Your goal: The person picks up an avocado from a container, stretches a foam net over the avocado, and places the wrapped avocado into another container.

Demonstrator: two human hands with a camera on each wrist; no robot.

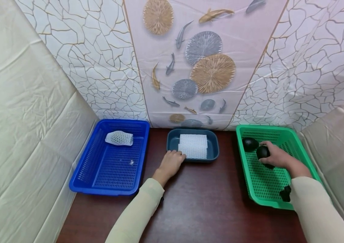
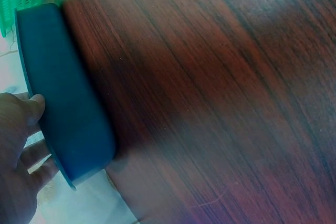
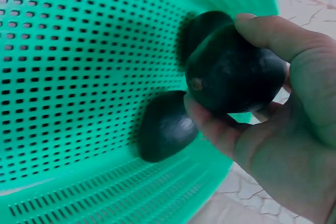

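Observation:
My right hand [image 1: 276,156] grips a dark avocado [image 3: 236,72] between thumb and fingers, over the green basket [image 1: 258,199]. In the right wrist view the avocado's round stem scar shows, and a second avocado [image 3: 168,127] lies below it in the basket. A third avocado [image 3: 205,27] is partly hidden behind the held one. My left hand [image 1: 170,163] pinches the near rim of a dark blue-grey tray [image 2: 68,87], thumb outside and fingers over the edge. White foam net sleeves [image 1: 193,145] lie flat in that tray.
At the left stands a blue basket [image 1: 108,191] with a white foam net [image 1: 119,138] and a small pale bit inside. All three containers stand on a dark red-brown wooden table [image 1: 196,202]. Cloth-covered walls [image 1: 38,135] close in the sides and back.

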